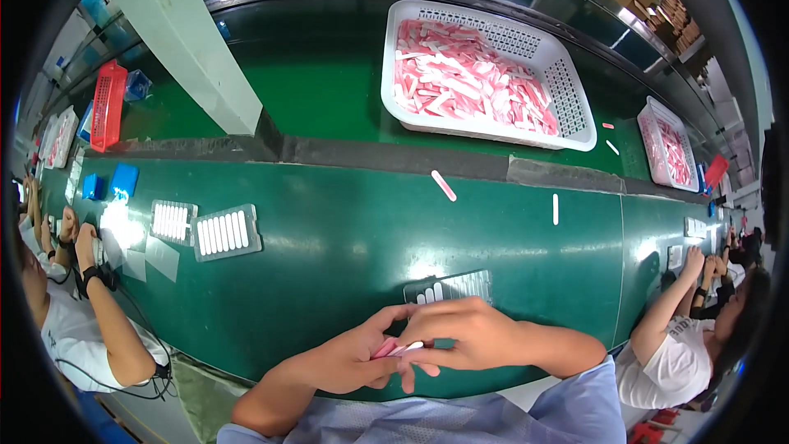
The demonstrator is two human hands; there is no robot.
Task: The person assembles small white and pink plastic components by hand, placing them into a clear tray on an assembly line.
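Note:
Close to my body, my left hand (349,359) is closed around a few pink strips (385,349), small and flat with rounded ends, like nail files. The fingers of my right hand (468,330) pinch a white-faced strip (411,347) of the same kind beside them. How many strips are in my hands is hidden by the fingers. Just beyond my hands lies a clear plastic tray (472,284) with slots. A few white strips (429,293) sit in its left part, and my right hand partly covers its near side.
A white basket (579,107) heaped with pink and white strips stands beyond the dark ledge (394,156). Two loose strips (444,186) lie on the green table (345,222). Filled trays (228,233) are at left. Co-workers sit on both sides; a white post (181,33) rises left.

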